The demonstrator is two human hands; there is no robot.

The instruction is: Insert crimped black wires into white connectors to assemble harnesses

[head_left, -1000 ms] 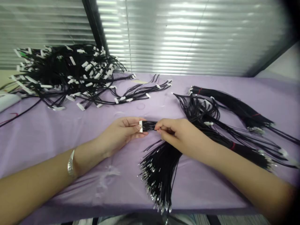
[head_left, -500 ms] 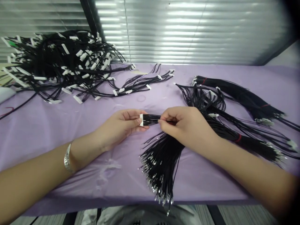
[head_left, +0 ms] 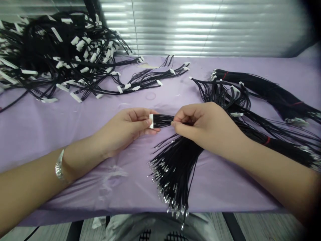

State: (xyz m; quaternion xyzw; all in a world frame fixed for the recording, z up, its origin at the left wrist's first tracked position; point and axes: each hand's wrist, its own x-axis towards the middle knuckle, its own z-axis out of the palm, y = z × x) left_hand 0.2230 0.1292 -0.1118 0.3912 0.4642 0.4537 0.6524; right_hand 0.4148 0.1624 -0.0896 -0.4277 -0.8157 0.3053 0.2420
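My left hand [head_left: 134, 125] pinches a white plastic connector [head_left: 151, 121] between thumb and fingers. Thin black wires [head_left: 163, 121] run out of the connector's right side toward my right hand [head_left: 198, 120]. The right thumb and forefinger are pressed together on a black wire, just right of the connector; its tip is too small to make out. Below that hand, a fanned bundle of loose black wires [head_left: 175, 167] with shiny metal terminals hangs toward the table's front edge.
A large heap of black cables with white connectors [head_left: 57, 57] lies at the back left of the purple-covered table [head_left: 107, 180]. Tied wire bundles [head_left: 260, 88] lie at the right, and cables with white connectors [head_left: 150, 78] at back centre. Window blinds [head_left: 175, 26] stand behind.
The camera view has shifted, so the table appears higher in the picture. Both hands keep their hold, and the right hand sits slightly farther from the connector.
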